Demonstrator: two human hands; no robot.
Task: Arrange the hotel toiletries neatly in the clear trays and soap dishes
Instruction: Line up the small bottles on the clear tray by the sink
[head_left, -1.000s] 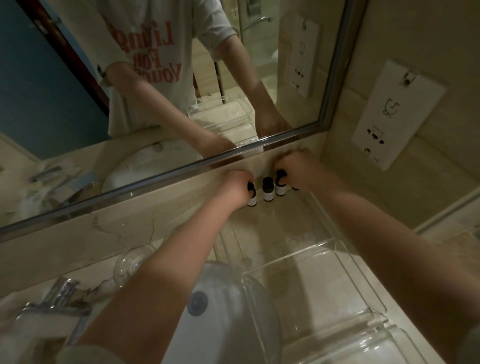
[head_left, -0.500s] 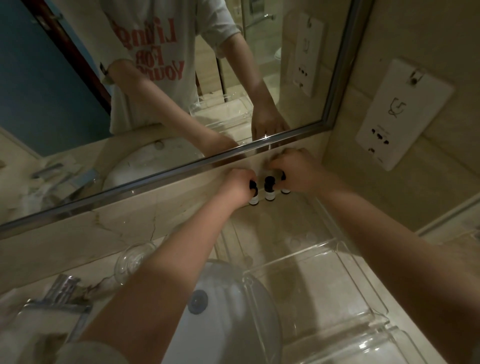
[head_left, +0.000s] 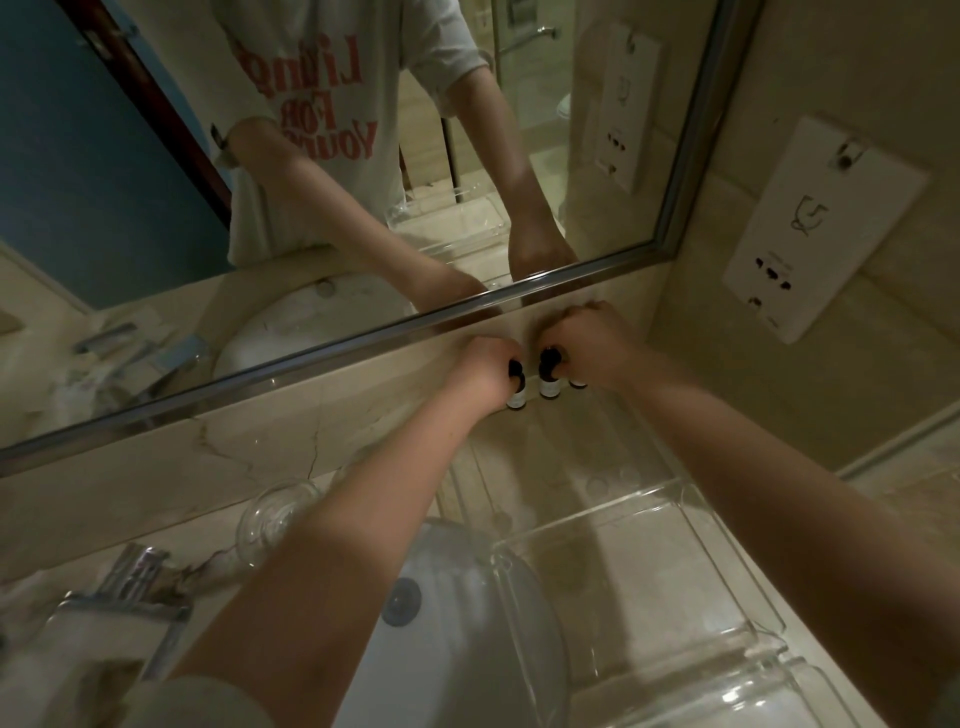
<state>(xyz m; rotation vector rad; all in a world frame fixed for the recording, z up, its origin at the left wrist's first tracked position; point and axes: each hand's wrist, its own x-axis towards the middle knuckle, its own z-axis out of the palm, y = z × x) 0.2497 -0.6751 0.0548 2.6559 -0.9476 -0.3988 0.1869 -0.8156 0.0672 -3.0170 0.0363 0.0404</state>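
Step in hand: setting small dark-capped bottles in a row against the back wall, just under the mirror frame (head_left: 363, 340).

Left hand (head_left: 485, 371) was curled round the left bottle (head_left: 516, 396), fingers over its cap. Right hand (head_left: 589, 348) was closed on the middle bottle (head_left: 548, 375), pinching near the cap. A third bottle (head_left: 577, 383) was half hidden beneath that hand; could not tell if it was touched.

All three stood upright, just beside one another, apparently at the far end of the far tray (head_left: 561, 457), though its clear walls were hard to trace there.

Judged the row close to set. The next move called for releasing without tipping, then a straight lift.

Room was tight: wall behind, mirror frame overhead, side wall with socket plate (head_left: 821, 234) near on the right. Open room lay only toward the person, over the near tray (head_left: 597, 515). Sink (head_left: 457, 649) and a glass (head_left: 275, 519) lay beside the left forearm.
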